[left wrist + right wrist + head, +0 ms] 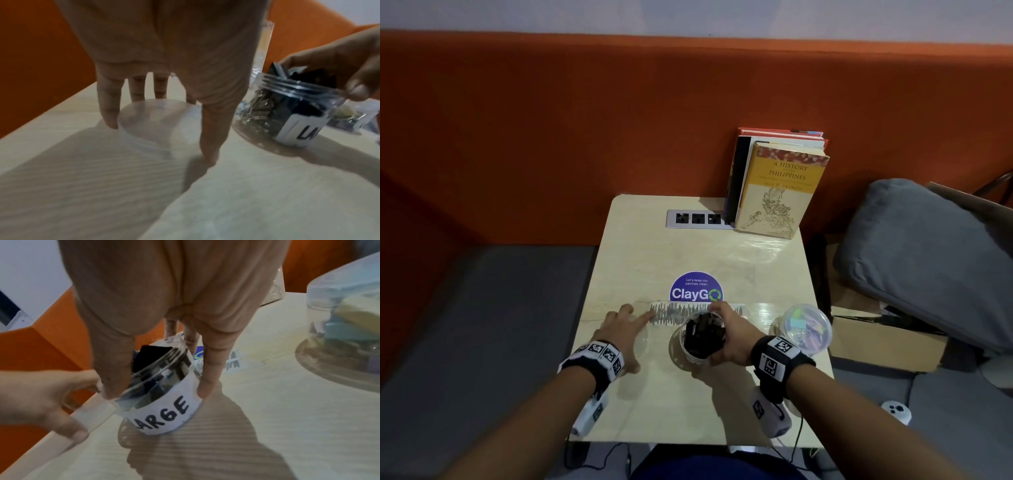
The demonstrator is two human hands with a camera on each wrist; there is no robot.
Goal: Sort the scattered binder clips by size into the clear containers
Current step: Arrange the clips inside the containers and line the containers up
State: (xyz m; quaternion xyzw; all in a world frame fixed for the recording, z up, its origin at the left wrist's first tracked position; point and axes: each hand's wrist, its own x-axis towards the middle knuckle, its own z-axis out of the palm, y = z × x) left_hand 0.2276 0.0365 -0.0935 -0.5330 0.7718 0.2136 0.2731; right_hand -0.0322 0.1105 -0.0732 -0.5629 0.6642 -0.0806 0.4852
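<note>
**Ana:** Binder clips (703, 334), the black ones, fill the clear jar (164, 395) labelled "LARGE", piled right up to its threaded mouth on the pale wooden table (688, 404). The right hand (732, 337) grips it, thumb on one wall and fingers curled round the other. That heap worries me.

**Ben:** Rightly, I think. One clip pokes above the rim, so a lid may not seat, and forcing it could spill clips or tip the jar.

**Ana:** And the left hand (623, 334)?

**Ben:** Fingers spread and curved down round a clear lid (156, 125) lying flat on the table, fingertips touching its edge. It's thin, smooth, almost invisible plastic; I'd guess it slips easily from a light pinch.

**Ana:** The jar wall looks slick too, apart from the paper label.

**Ben:** Yes, hard and glossy, a short round cylinder. The clips are folded black metal with silvery wire handles, tangled together, so pulling one may drag others out.

**Ana:** What's beyond the jar?

**Ben:** A flat clear packet (695, 311) of small silver-grey pieces in rows, too small to identify, just past both hands. A second clear jar (806, 330), lidded, holds pastel clips at the table's right edge; a careless elbow could knock it off.
</note>
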